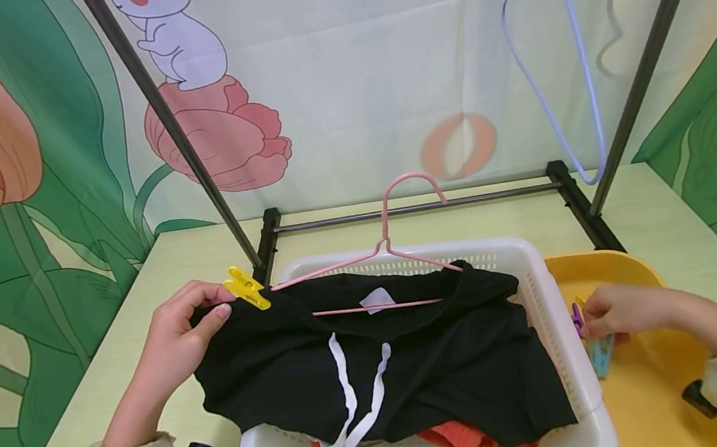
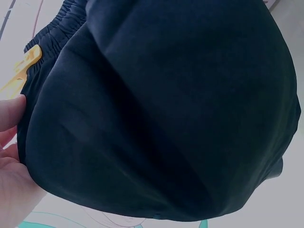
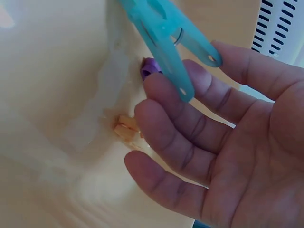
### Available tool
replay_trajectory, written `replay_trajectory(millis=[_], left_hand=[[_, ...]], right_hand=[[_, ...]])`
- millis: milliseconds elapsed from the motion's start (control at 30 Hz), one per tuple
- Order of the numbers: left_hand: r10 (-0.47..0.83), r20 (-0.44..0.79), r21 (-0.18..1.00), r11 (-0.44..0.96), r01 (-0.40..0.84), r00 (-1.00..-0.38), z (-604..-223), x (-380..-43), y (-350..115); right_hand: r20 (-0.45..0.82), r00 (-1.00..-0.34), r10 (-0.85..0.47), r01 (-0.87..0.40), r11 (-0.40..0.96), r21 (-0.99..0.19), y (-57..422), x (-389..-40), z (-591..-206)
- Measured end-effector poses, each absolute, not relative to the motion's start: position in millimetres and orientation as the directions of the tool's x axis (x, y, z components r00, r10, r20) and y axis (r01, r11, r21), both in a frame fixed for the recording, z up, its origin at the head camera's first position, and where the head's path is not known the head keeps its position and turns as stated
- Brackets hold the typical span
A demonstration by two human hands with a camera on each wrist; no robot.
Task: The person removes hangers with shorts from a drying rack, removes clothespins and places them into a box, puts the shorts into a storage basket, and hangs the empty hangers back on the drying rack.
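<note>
Black shorts [image 1: 270,378] with white drawstrings lie over a white laundry basket [image 1: 588,396]. A pink hanger [image 1: 384,213] runs inside their waistband, its hook upright. My left hand [image 1: 180,337] pinches the shorts at the left side, beside a yellow clothespin [image 1: 246,289] clipped on the waistband; the left wrist view shows mostly dark cloth [image 2: 156,118]. Over the yellow basin [image 1: 658,389], my right hand [image 1: 633,307] pinches a teal clothespin [image 3: 161,45] by its handle ends between thumb and fingers. A purple clothespin [image 3: 150,68] and a yellow-orange one [image 3: 126,128] lie below.
Behind the basket stands a rack with dark slanted poles [image 1: 650,62] and a low crossbar [image 1: 493,195]. A blue hanger [image 1: 586,76] hangs at the upper right. Red cloth [image 1: 460,437] shows in the basket under the shorts.
</note>
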State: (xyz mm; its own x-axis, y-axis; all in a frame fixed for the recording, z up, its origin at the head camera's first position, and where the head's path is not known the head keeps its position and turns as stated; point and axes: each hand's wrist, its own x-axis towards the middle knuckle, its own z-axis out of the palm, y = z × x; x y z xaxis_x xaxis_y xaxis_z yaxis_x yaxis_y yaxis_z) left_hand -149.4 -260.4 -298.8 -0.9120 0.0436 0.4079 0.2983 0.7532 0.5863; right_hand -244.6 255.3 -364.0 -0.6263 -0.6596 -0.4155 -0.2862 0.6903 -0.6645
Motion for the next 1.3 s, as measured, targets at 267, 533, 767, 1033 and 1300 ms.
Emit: replay_trajectory(millis=[267, 533, 767, 1033, 1300], left_hand=[[0.046, 0.414, 0.587, 0.75, 0.305, -0.909, -298.4, -149.6, -260.1], [0.048, 0.418, 0.586, 0.749, 0.309, -0.907, -298.3, -149.4, -259.9], [0.051, 0.421, 0.584, 0.749, 0.313, -0.906, -298.7, -150.0, -260.1], [0.049, 0.419, 0.583, 0.751, 0.31, -0.907, -298.6, -149.8, -259.9], [0.042, 0.41, 0.579, 0.76, 0.295, -0.911, -298.7, -149.9, -259.7]], right_hand=[[-0.469, -0.652, -0.596, -0.229, 0.744, -0.628, 255.0, -243.3, -369.7], [-0.517, -0.66, -0.545, -0.18, 0.783, -0.595, 254.3, -237.0, -371.9], [-0.565, -0.664, -0.49, -0.105, 0.809, -0.578, 254.3, -231.5, -372.8], [-0.577, -0.662, -0.479, -0.068, 0.805, -0.589, 255.0, -229.7, -377.0], [-0.591, -0.677, -0.439, -0.056, 0.831, -0.554, 254.0, -230.7, -383.4]])
